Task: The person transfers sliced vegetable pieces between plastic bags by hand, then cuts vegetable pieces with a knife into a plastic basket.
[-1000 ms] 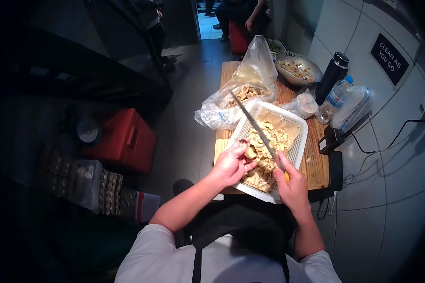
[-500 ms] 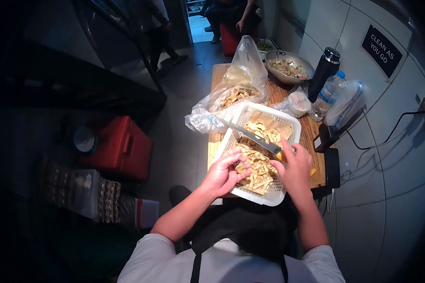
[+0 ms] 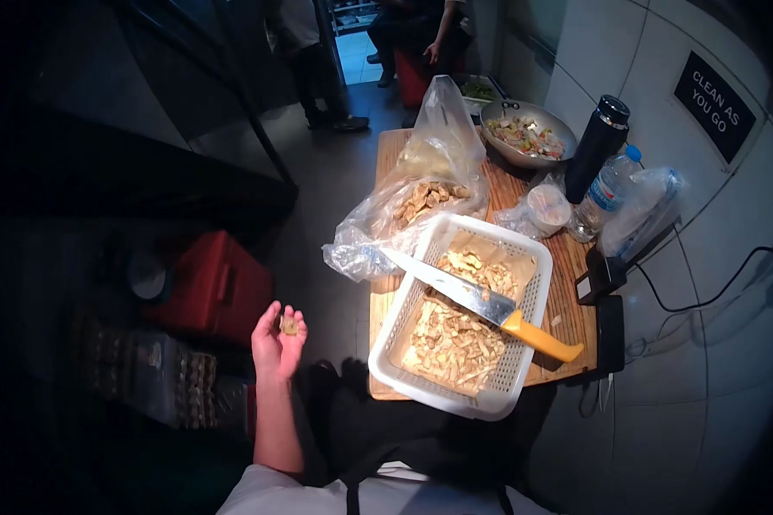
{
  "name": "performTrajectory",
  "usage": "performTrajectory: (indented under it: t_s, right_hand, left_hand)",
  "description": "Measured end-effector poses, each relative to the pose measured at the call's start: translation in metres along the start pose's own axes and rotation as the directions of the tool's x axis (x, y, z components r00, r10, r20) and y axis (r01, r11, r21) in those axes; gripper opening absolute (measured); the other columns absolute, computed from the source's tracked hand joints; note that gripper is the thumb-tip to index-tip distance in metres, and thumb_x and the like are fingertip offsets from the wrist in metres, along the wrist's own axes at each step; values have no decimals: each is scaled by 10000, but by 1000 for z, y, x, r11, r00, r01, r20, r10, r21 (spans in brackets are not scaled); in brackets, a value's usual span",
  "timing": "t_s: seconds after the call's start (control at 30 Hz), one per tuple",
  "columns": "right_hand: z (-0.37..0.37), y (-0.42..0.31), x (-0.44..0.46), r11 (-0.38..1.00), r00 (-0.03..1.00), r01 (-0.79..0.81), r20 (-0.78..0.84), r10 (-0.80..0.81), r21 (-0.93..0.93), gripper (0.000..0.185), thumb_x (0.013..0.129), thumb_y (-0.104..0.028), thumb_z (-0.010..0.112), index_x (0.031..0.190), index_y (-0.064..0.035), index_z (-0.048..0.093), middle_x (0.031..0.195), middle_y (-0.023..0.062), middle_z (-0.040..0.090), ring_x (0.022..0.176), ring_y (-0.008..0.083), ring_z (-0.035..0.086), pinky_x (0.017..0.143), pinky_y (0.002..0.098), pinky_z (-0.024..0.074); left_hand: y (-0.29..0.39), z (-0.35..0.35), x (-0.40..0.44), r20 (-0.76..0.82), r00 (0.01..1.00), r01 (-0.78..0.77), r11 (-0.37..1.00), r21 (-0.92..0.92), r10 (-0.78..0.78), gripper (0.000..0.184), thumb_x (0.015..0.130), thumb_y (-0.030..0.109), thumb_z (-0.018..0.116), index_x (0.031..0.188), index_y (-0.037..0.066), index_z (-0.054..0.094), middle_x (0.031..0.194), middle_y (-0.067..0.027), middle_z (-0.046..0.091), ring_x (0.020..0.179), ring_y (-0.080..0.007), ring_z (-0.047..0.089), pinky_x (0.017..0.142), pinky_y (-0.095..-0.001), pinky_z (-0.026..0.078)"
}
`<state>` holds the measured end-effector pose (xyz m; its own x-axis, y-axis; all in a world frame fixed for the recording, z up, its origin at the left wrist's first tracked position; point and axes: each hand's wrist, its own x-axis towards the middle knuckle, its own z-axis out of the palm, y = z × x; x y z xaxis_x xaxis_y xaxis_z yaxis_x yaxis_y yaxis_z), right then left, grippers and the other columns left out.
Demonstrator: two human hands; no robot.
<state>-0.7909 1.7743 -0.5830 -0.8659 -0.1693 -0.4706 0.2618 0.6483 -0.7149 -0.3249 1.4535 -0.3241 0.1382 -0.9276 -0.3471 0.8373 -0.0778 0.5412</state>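
My left hand (image 3: 278, 343) is held out left of the board, palm up, with a small brownish piece (image 3: 289, 325) at its curled fingers. My right hand is out of view. A knife (image 3: 468, 296) with a yellow handle lies across the white perforated basket (image 3: 532, 322), its blade tip over the plastic bag and its handle past the right rim. Sliced pale yellow pieces (image 3: 455, 343) fill the basket on brown paper. Behind it, an open clear bag (image 3: 442, 154) holds unsliced tan pieces (image 3: 429, 199).
On the wooden board (image 3: 386, 163) stand a metal bowl of chopped food (image 3: 528, 137), a wrapped cup (image 3: 548, 209), a dark flask (image 3: 599, 146) and a water bottle (image 3: 605, 193). A red box (image 3: 215, 287) and egg trays (image 3: 196, 386) are at left. Two people are at the back.
My left hand has moved left, away from the basket. The knife has left my right hand and rests on the basket. My right hand has gone out of view. A person at the back has shifted.
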Motion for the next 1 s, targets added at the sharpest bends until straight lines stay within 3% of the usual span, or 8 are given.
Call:
performTrajectory:
  t_s: [0.07, 0.37, 0.67, 0.77, 0.83, 0.9, 0.97, 1.0]
  right_hand:
    - [21, 4, 5, 998, 996, -68, 59, 68, -1, 339, 995, -338, 501, 1036, -1, 521, 947, 118, 490, 875, 227, 485, 796, 332, 402]
    - [57, -17, 25, 976, 966, -207, 147, 214, -61, 358, 1001, -363, 481, 1008, -8, 526, 898, 97, 485, 832, 204, 475, 765, 320, 395]
    - [49, -37, 28, 956, 939, -286, 178, 293, -68, 381, 1008, -389, 462, 979, -15, 531, 848, 76, 480, 789, 182, 466, 735, 308, 388]
    - [50, -34, 30, 959, 941, -278, 185, 284, -60, 390, 1010, -397, 455, 970, -18, 533, 832, 69, 478, 775, 175, 462, 724, 305, 386]
    - [50, -30, 33, 963, 944, -264, 188, 270, -57, 396, 1011, -403, 451, 964, -19, 534, 821, 64, 477, 766, 170, 460, 718, 302, 384]
    - [49, -21, 37, 965, 946, -259, 192, 263, -44, 402, 1013, -409, 446, 957, -21, 535, 809, 60, 476, 756, 165, 458, 711, 299, 383]
    - [46, -12, 38, 965, 945, -261, 195, 262, -28, 408, 1014, -414, 442, 951, -22, 536, 798, 55, 475, 747, 160, 456, 704, 297, 381]
    - [42, -7, 40, 967, 947, -256, 196, 255, -21, 411, 1015, -417, 440, 948, -23, 537, 793, 53, 474, 742, 157, 455, 701, 295, 381]
  left_hand:
    - [-3, -4, 2, -114, 993, 31, 999, 37, -27, 102, 937, 190, 605, 970, 94, 615, 897, -84, 638, 862, -254, 619, 738, -364, 533]
    - [-11, 8, 48, -279, 956, 130, 985, 114, -94, 97, 919, 181, 622, 963, 97, 602, 867, -76, 625, 825, -251, 609, 712, -368, 531]
    - [8, 87, 62, -189, 982, 49, 956, 290, 7, 98, 916, 200, 632, 978, 127, 607, 856, -54, 628, 782, -224, 613, 656, -350, 524]
    - [10, 92, 49, 93, 993, 48, 974, 223, -70, 174, 971, 264, 560, 1071, 123, 584, 845, -58, 602, 759, -212, 605, 609, -330, 508]
    - [8, 110, 21, 347, 928, 94, 987, 132, -135, 254, 1020, 310, 463, 1159, 103, 512, 800, -56, 546, 693, -200, 553, 558, -299, 483]
    - [8, 123, -5, 634, 748, 88, 976, 201, -198, 404, 986, 435, 502, 1146, 66, 478, 717, -34, 473, 621, -169, 508, 523, -279, 434]
    - [5, 130, -25, 863, 461, 57, 977, 203, -207, 582, 917, 536, 581, 1103, -10, 499, 624, -3, 439, 538, -144, 468, 498, -270, 395]
    - [8, 152, -34, 936, 254, 0, 967, 253, -245, 676, 892, 574, 609, 1123, -58, 538, 603, 4, 456, 508, -135, 454, 471, -279, 376]
